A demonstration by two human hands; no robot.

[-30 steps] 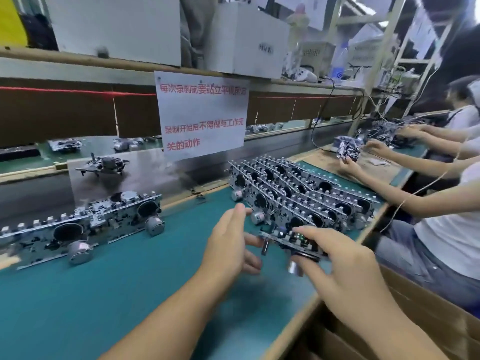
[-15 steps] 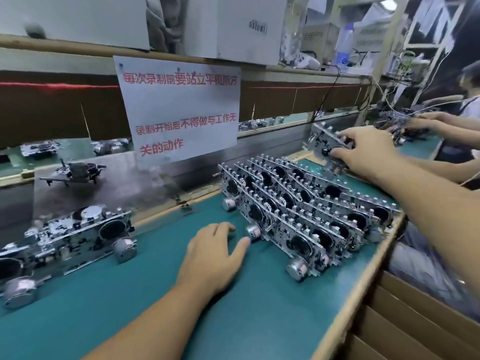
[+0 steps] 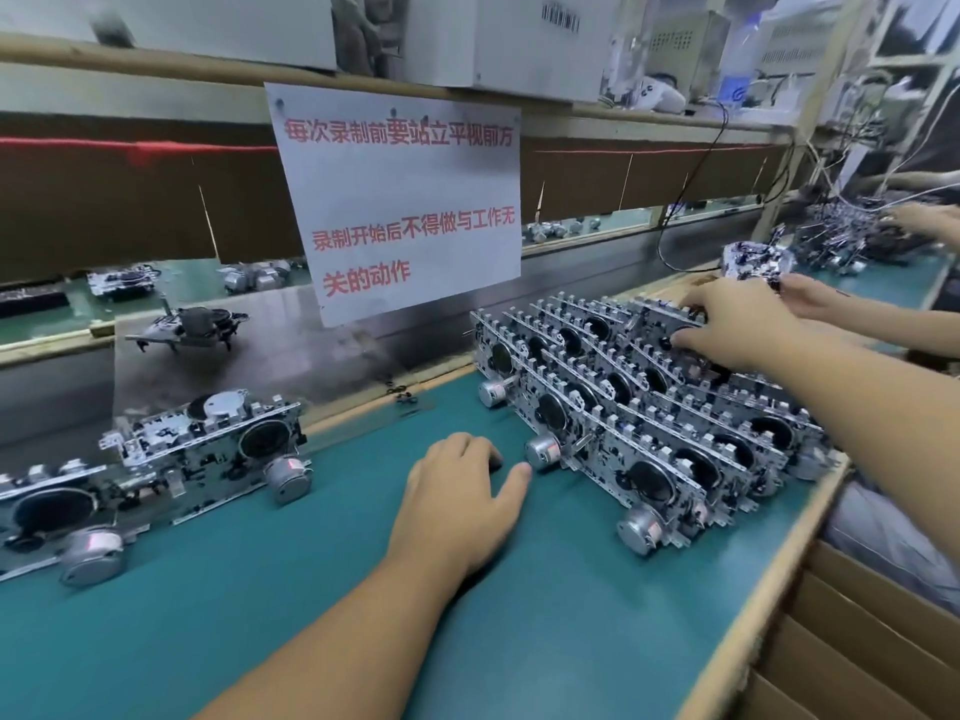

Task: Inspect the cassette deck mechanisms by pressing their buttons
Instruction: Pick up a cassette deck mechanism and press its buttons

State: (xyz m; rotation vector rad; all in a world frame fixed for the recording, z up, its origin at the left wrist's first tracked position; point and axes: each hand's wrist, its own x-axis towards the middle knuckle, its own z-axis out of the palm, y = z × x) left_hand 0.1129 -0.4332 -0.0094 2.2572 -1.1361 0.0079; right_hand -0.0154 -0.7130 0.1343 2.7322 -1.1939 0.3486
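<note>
Left hand (image 3: 460,504) rests palm-down on the green mat (image 3: 260,615), fingers relaxed and slightly spread, holding nothing; its thumb tip lies just beside the round silver motor (image 3: 544,452) at the near corner of the stacked mechanisms. Right hand (image 3: 737,322) reaches over the far side of the stack of cassette mechanisms (image 3: 639,407), fingers curled down around one unit at the top of the back row; thumb and fingertips (image 3: 693,309) are in contact with its metal frame, though which button or part they touch cannot be told. The stack sits in overlapping, tilted rows directly ahead of the left fingers and beneath the right ones. Well to the left of the left hand, two more mechanisms (image 3: 202,449) lie on the mat. Beyond the fingers, a paper sign (image 3: 405,200) with red characters hangs from the shelf. Past the right hand, another person's hand (image 3: 810,298) holds a mechanism. Cardboard dividers (image 3: 857,641) stand off the mat's near right edge.
</note>
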